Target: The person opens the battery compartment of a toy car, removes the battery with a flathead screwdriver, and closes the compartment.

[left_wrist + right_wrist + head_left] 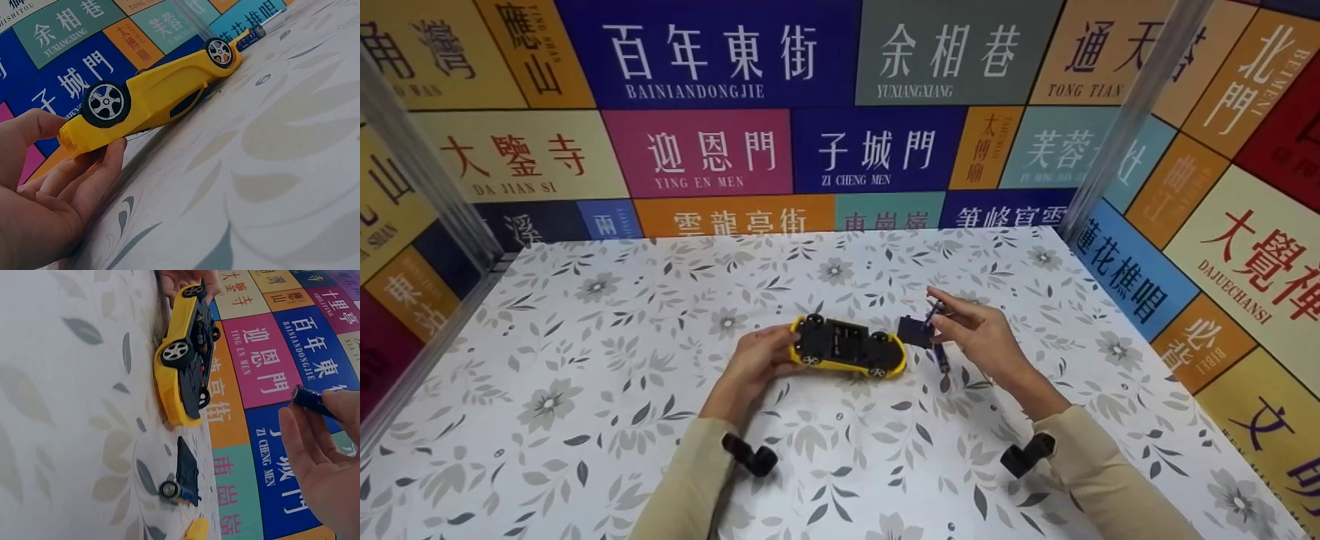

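A yellow toy car is upside down, its black underside and wheels facing up, with a dark recess in the middle. My left hand grips it by one end, thumb and fingers on opposite sides. My right hand pinches a blue battery between thumb and fingers, raised above the table to the right of the car. Below that hand, a second battery lies beside a flat black cover, just past the car's other end.
Part of a small yellow piece shows at the bottom of the right wrist view. The table has a white floral covering. Walls of coloured sign panels stand behind it and at both sides.
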Demonstrator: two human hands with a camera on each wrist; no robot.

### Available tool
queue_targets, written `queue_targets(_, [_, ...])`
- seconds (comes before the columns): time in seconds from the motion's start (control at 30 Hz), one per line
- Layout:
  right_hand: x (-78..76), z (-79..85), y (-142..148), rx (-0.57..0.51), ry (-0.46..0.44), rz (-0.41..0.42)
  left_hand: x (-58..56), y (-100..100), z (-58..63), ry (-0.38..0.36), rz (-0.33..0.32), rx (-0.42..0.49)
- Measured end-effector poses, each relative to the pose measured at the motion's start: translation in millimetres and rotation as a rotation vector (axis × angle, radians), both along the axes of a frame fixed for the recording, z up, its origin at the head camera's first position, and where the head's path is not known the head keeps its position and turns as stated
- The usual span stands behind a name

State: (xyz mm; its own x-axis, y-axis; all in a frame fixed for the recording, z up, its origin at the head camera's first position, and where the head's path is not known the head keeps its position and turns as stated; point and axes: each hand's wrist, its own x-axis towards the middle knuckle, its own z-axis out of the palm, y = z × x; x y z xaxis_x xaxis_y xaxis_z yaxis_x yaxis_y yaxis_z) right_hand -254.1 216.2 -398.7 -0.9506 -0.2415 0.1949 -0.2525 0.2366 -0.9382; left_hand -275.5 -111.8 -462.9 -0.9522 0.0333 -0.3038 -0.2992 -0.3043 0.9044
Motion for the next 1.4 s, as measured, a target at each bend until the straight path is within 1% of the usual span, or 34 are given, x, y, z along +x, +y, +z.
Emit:
queue_targets(0.13, [-2.0,-1.5,10.3,0.107,-0.043,-0.019,0.2,-0.1,0.5,-0.003,0.002,0.01])
queue_targets(0.2, [-3.2,-1.4,14.2,0.132,-0.07,-0.034,0.5,-0.1,0.8,-0.001,0.003,0.009])
queue_targets(0.27, [-4.9,-1.8,17.2,0.113,-0.105,-0.049,0.5,0.1,1.0,0.002,0.004,0.008])
queue_targets(0.37, [-7.2,-3.4,20.6,0.026,-0.158,-0.066,0.3,0.6,0.9,0.003,0.006,0.009])
queue_targets(0.43, [-8.4,-5.1,22.8,-0.007,-0.172,-0.083,-0.2,1.0,0.3,0.004,0.006,0.009])
queue_targets(0.5, [-9.4,-7.4,25.1,-0.01,-0.17,-0.101,-0.7,1.3,-0.6,0.007,0.005,0.005])
queue_targets(0.6, [-10.3,-10.4,27.9,0.04,-0.173,-0.125,-1.3,1.1,-2.3,0.013,0.001,-0.007])
queue_targets(0.73, [-10.3,-13.2,29.6,0.122,-0.213,-0.137,-1.6,0.9,-2.9,0.011,-0.001,-0.017])
queue_targets(0.83, [-10.9,-14.9,30.2,0.17,-0.226,-0.144,-1.8,0.9,-2.2,0.009,-0.005,-0.015])
queue_targets(0.97, [-13.6,-17.7,29.8,0.2,-0.241,-0.173,-2.0,0.4,-1.1,-0.006,-0.012,-0.011])
queue_targets(1.2, [-16.5,-22.6,26.3,0.23,-0.351,-0.234,-2.1,-0.4,-0.1,-0.016,-0.023,-0.01])
queue_targets(1.3, [-15.2,-24.5,22.8,0.258,-0.352,-0.264,-2.2,-1.2,-0.6,-0.017,-0.028,-0.012])
queue_targets(1.4, [-14.2,-26.6,19.2,0.323,-0.322,-0.284,-1.4,-1.6,-0.2,-0.021,-0.032,-0.018])
